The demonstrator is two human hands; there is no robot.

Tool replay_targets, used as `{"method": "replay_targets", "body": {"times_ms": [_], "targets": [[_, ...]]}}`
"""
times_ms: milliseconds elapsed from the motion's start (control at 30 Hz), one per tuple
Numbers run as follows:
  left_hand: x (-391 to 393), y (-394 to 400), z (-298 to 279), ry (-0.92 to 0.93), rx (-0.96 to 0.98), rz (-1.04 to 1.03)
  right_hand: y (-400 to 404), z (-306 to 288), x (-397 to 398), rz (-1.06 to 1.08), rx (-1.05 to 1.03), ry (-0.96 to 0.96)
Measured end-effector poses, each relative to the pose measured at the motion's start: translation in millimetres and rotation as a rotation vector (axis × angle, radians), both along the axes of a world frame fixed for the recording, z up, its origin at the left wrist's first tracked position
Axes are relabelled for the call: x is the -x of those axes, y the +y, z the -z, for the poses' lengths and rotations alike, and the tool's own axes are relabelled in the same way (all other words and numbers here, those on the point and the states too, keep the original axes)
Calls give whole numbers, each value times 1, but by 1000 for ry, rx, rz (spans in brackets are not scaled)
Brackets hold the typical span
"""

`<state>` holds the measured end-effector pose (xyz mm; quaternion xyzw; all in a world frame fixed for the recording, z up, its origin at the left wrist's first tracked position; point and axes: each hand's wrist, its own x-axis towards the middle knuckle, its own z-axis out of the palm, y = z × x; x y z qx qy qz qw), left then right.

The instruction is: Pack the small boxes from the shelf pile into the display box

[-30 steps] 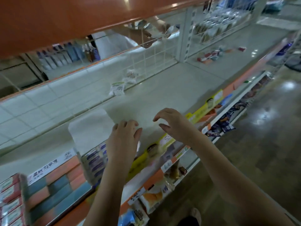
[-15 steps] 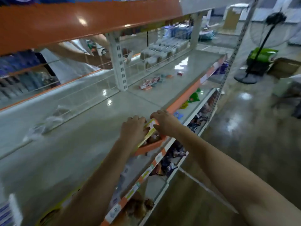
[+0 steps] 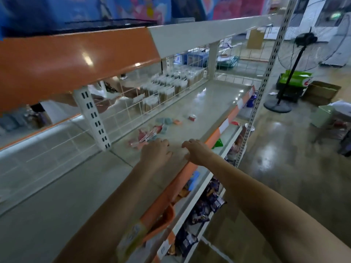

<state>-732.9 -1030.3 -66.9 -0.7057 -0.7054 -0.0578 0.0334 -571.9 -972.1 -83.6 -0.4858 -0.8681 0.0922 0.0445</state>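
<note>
While I watch through the head camera, the grey shelf (image 3: 199, 111) fills most of the view, its deck running away from me with an orange front edge (image 3: 214, 138) and a white wire grid (image 3: 144, 103) along its back. Above it hangs the next shelf's orange and white fascia (image 3: 79, 59). To the right I see the glossy floor (image 3: 284, 168), where a black pedestal fan (image 3: 296, 59) stands near a green crate (image 3: 294, 80) and a brown carton (image 3: 321, 91). Below the deck, the lower shelves hold dark snack packets (image 3: 207, 204), blurred.

Both forearms reach forward over the deck. My left hand (image 3: 156, 150) lies palm down, fingers loosely curved and a little apart, their tips just beside the near end of the pile; I cannot tell whether they touch it, and they hold nothing that I can see. My right hand (image 3: 197, 150) hovers or rests at the front edge, fingers bent downward and apart, gripping nothing.

The pile of small boxes (image 3: 146, 136), red, white and teal, lies scattered on the deck just ahead of the left hand, trailing away toward a few loose pieces (image 3: 192, 117) farther back. An orange and yellow display box (image 3: 140, 231) sits at the shelf's front edge, well behind both hands, partly hidden by my left forearm; its contents are not visible.
</note>
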Motion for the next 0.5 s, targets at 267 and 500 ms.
{"method": "replay_targets", "body": {"times_ms": [267, 500], "targets": [[-1, 87, 9, 92, 4, -153, 100, 9, -23, 9, 47, 35], [-4, 131, 27, 97, 10, -431, 184, 9, -22, -21, -84, 140]]}}
